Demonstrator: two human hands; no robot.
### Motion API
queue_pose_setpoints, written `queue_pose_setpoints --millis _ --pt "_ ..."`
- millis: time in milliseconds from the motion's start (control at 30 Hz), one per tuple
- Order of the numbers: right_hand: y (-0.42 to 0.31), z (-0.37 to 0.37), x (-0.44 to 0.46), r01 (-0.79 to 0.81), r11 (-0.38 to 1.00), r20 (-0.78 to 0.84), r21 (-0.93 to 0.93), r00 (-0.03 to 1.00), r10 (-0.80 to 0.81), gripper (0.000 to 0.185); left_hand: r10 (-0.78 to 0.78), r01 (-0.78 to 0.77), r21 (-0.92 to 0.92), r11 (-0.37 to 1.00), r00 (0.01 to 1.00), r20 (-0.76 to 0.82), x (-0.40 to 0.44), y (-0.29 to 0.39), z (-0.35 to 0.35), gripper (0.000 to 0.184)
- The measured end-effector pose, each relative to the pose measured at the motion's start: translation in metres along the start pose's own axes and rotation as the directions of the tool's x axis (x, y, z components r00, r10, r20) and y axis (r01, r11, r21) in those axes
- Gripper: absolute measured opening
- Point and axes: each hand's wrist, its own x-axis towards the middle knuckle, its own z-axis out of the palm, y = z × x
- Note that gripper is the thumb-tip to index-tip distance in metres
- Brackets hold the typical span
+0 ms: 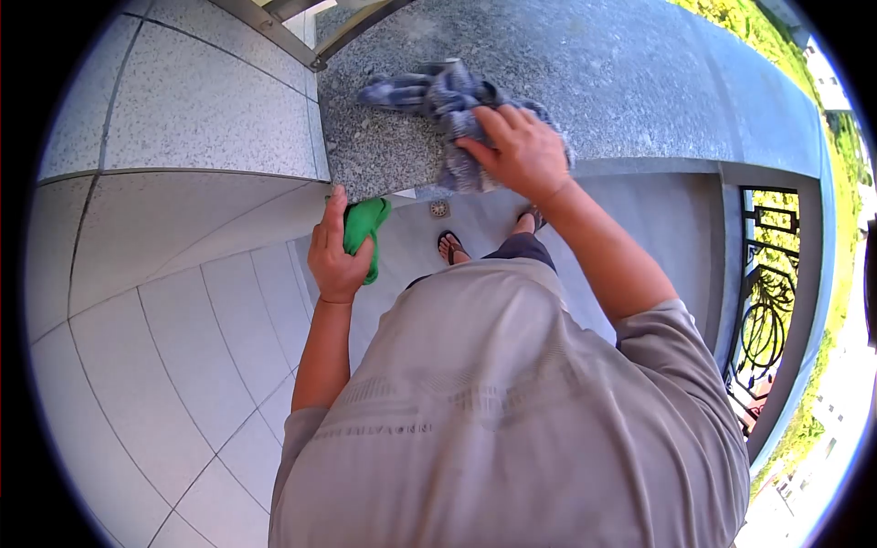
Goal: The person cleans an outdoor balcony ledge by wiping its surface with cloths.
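My right hand (523,151) presses a crumpled blue-grey checked cloth (448,96) onto the speckled grey stone ledge (594,82), its fingers gripping the fabric. Part of the cloth trails off to the left, slightly blurred, and some hangs at the ledge's front edge. Lower and to the left, my left hand (338,254) is closed around a bright green cloth (367,224). Its fingertips are close to the ledge's front left corner, beside the tiled wall. I cannot tell whether they touch the stone.
A tiled wall (210,100) borders the ledge on the left. At the top, a metal frame (315,46) reaches over the stone. Below are my sandalled feet and a floor drain (439,209). A black ornamental railing (766,320) stands at the right, with greenery beyond.
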Motion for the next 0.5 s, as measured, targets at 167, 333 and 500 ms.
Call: queue_pose_setpoints --millis 167,333,500 --pt "0.158 -0.073 -0.063 -0.461 0.786 -0.234 -0.411 0.887 0.398 0.046 -0.084 0.085 -0.070 0.994 0.996 0.018 0.012 0.013 -0.009 0.079" --pt "0.178 -0.072 -0.013 -0.796 0.474 -0.161 -0.377 0.560 0.812 0.067 -0.098 0.098 -0.072 0.993 0.995 0.002 0.008 0.011 -0.007 0.081" --pt "0.008 0.006 0.061 -0.604 0.795 0.317 -0.049 0.746 0.586 0.052 -0.083 0.083 -0.039 0.996 0.997 0.004 0.011 0.007 -0.007 0.082"
